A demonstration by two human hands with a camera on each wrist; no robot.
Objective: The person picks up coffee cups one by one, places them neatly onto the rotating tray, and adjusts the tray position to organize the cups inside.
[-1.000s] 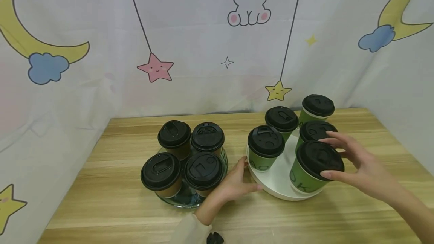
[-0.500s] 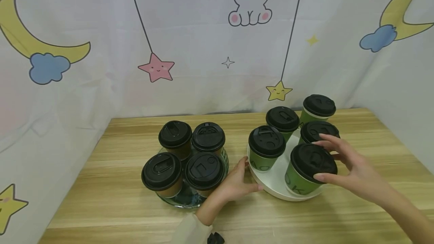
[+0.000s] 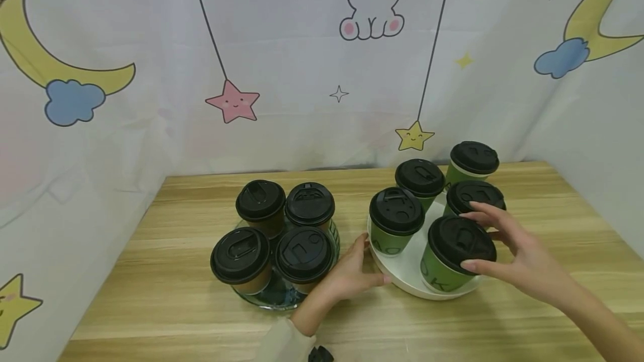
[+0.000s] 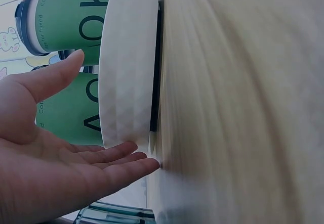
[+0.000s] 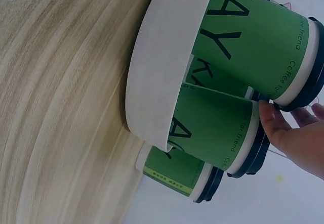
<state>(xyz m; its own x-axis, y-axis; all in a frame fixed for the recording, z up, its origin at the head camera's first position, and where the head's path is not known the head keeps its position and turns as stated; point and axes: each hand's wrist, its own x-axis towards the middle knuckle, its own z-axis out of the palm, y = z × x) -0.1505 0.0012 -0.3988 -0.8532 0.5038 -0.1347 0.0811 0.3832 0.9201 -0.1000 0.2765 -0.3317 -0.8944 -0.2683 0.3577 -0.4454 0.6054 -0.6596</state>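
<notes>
My right hand (image 3: 525, 258) holds the front green paper coffee cup (image 3: 445, 272) by its black lid, thumb on the near side and fingers on the far side. This cup stands at the right front of a round white tray (image 3: 402, 284), upright or nearly so. Three more green cups share the tray: a left one (image 3: 389, 239), a back one (image 3: 420, 180) and a right one (image 5: 217, 128) close to my right fingers. My left hand (image 3: 349, 275) lies at the tray's left side, its straight fingers touching the wall in the left wrist view and its thumb apart.
To the left, several brown cups with black lids (image 3: 304, 256) crowd a clear glass plate (image 3: 274, 300). Another green cup (image 5: 177, 168) stands behind the white tray on the wooden table (image 3: 166, 272). A white curtain (image 3: 302, 144) with printed figures hangs behind.
My right hand has shifted the front cup a short way left on the tray. The left hand has kept its place at the tray's side.
</notes>
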